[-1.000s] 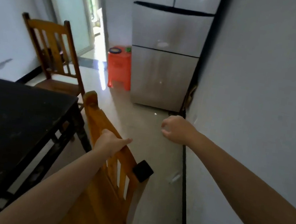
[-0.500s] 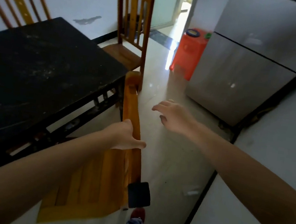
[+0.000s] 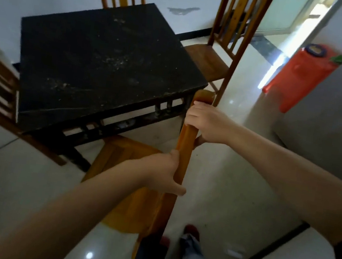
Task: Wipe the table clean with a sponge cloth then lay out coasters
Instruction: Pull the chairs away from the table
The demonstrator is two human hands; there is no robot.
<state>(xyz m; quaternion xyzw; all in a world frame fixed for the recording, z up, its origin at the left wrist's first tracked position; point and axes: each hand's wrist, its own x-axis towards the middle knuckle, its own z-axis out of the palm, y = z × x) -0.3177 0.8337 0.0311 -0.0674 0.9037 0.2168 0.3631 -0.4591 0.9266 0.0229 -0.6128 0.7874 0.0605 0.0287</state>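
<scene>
While the left hand [image 3: 162, 173] clamps the top rail of the near chair [image 3: 184, 153], the right hand [image 3: 207, 122] wraps the same rail further along, fingers curled round it. The black table [image 3: 105, 57] sits just beyond, dusty and streaked. Chair's seat mostly hidden under the arms; other chairs cut off.

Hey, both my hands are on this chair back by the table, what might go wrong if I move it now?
The chair stands close to the black table, so swinging it may knock the table's corner. Your feet sit right behind its legs, so pulling back could catch them. The glossy floor may let it slide.
</scene>
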